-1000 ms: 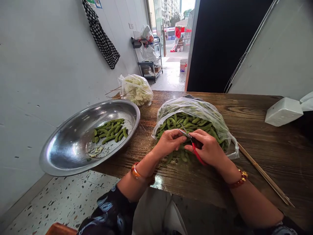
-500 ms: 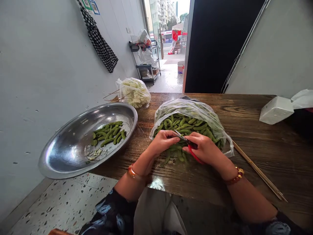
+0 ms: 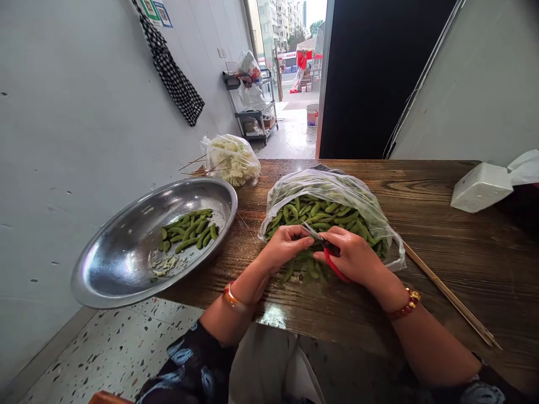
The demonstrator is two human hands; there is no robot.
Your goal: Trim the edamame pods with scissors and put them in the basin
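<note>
My right hand (image 3: 351, 255) is closed around a pair of scissors (image 3: 329, 259) with red-edged handles. The blades point up and left, their tips beside the fingers of my left hand (image 3: 289, 242). My left thumb and forefinger are pinched together; what lies between them is hidden. Behind both hands, a clear plastic bag (image 3: 303, 182) lies with its mouth facing me, full of green edamame pods (image 3: 320, 210). Several loose pods (image 3: 311, 269) lie on the table below my hands. To the left, a wide steel basin (image 3: 113, 255) holds more pods (image 3: 191, 227) and small pale trimmings (image 3: 166, 264).
Thin wooden skewers (image 3: 452, 294) lie on the wooden table (image 3: 421, 193) to the right. A tissue pack (image 3: 482, 187) sits at the far right. A bag of cauliflower (image 3: 233, 160) with skewers stands behind the basin. Beyond are a wheeled cart (image 3: 252, 112) and an open doorway.
My left hand has shifted very slightly to the right beside the blades. The scissors stay in my right hand, and the whole view has moved a little.
</note>
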